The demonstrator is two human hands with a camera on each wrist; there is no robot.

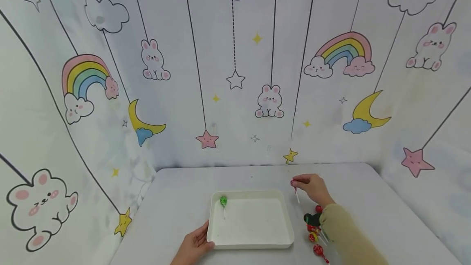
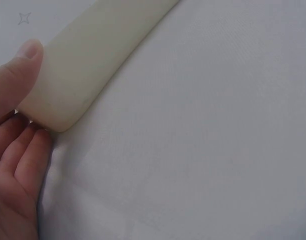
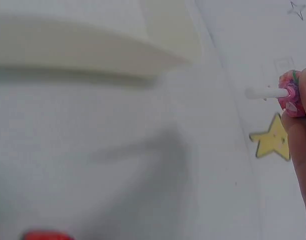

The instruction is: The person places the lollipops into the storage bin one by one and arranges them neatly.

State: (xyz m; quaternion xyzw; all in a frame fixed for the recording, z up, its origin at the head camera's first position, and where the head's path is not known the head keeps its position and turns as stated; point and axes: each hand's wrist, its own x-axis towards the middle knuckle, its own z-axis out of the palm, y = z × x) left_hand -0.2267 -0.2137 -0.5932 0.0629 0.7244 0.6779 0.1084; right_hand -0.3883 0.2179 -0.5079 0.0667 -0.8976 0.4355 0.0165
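My right hand pinches a pink-red lollipop by its wrapped head, raised over the table to the right of the tray. Its white stick points down in the head view. At the near left corner of a white rectangular tray, my left hand holds on, with the thumb on the edge and the other fingers curled at the corner. Inside the tray a green lollipop lies near the far left corner, its stick toward me.
Several more lollipops lie right of the tray, among them a red one in front and a yellow-and-red one; my right sleeve partly covers them. A dark wrapped item lies there too. Behind the white table hangs a printed curtain.
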